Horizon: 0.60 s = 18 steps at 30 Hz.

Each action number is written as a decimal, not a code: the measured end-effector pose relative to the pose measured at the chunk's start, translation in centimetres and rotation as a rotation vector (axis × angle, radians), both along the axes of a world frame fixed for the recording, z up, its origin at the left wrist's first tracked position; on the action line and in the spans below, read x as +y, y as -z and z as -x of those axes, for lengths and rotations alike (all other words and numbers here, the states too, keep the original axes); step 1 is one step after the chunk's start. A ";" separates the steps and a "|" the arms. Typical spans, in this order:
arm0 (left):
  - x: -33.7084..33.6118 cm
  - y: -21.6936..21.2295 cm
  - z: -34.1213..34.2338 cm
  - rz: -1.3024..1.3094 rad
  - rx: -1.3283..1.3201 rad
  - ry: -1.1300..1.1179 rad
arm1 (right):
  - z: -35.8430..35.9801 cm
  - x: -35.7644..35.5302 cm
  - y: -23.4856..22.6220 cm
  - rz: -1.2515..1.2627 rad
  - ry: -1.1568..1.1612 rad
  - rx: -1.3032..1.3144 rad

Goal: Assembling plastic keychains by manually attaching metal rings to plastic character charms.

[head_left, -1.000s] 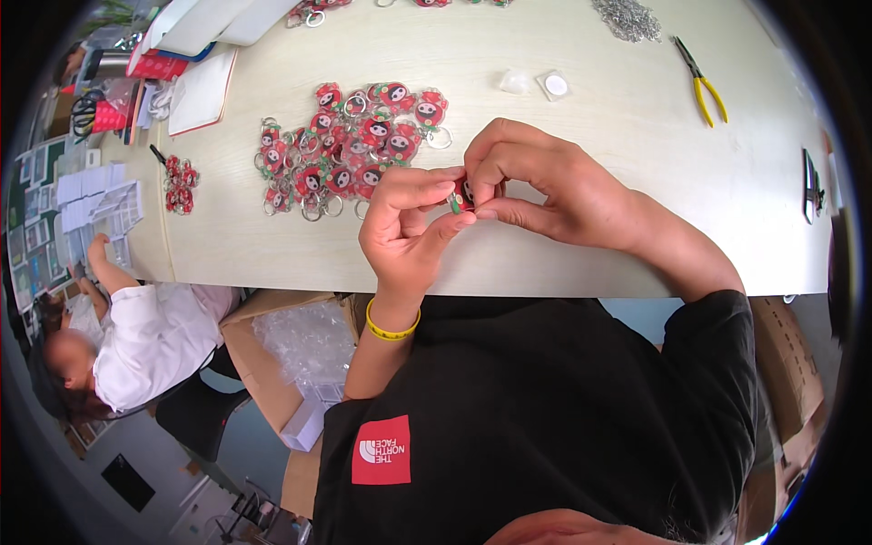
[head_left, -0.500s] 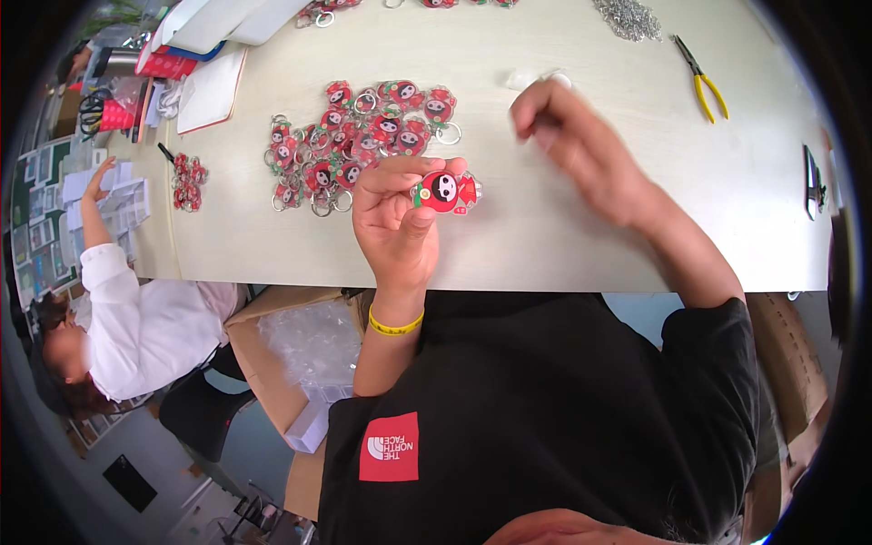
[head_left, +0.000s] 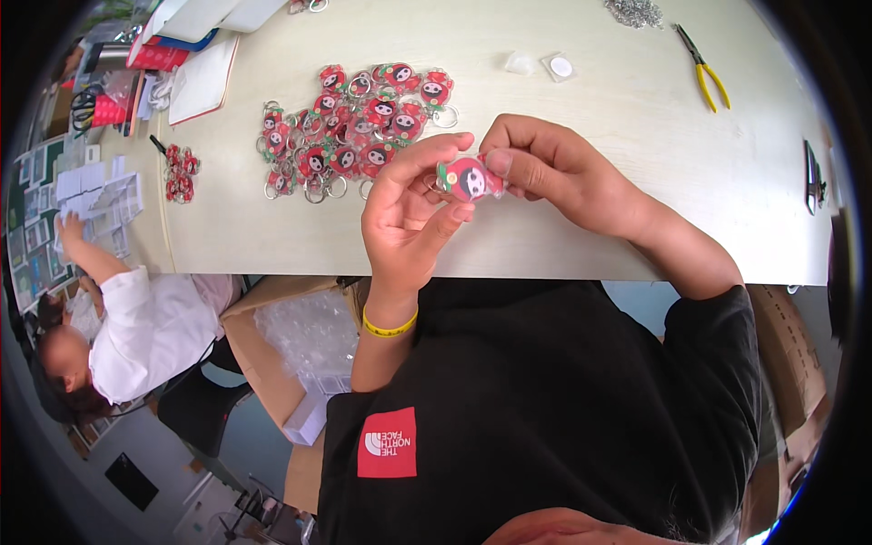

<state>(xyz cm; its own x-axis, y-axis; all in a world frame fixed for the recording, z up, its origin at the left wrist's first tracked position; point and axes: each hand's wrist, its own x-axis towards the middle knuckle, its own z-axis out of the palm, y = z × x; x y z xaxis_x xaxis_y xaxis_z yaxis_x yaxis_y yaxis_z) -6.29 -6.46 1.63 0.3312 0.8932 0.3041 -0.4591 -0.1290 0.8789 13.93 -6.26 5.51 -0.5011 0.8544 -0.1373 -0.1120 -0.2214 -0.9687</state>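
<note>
A red doll-shaped acrylic keychain is held up between my hands above the near part of the table. My left hand curls around its left side, thumb at the lower edge and the other fingers above and behind. Thumb and forefinger of my right hand pinch the keychain's right end. A bit of metal ring shows near the left fingers. Beyond my left hand lies a heap of similar keychains with split rings.
Two small pale pieces, one with a round white disc, lie past my right hand. Yellow-handled pliers and a pile of metal chains are farther right. A smaller keychain bunch lies left. Another person works at far left; an open carton stands below the table edge.
My right hand has come down and left and taken hold of the keychain's right end. The keychain has moved slightly right, and the whole view has shifted a little.
</note>
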 end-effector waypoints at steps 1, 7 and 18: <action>0.1 0.2 0.1 -0.030 0.003 0.022 | 0.0 -0.1 0.0 0.012 -0.019 0.013; -0.3 -0.5 -0.4 -0.096 0.038 -0.047 | 0.0 0.3 -0.1 -1.120 0.328 -0.536; -1.0 -0.5 -0.4 -0.026 0.158 -0.072 | 0.3 -0.1 -0.2 -1.201 0.246 -0.502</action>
<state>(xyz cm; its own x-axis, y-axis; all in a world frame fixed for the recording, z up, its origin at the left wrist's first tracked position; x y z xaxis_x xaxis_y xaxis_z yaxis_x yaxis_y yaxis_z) -5.90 -7.46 2.08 0.3122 0.9090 0.2761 -0.3039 -0.1798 0.9356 13.60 -6.39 5.70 -0.4335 0.6353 0.6391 0.4007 0.7711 -0.4948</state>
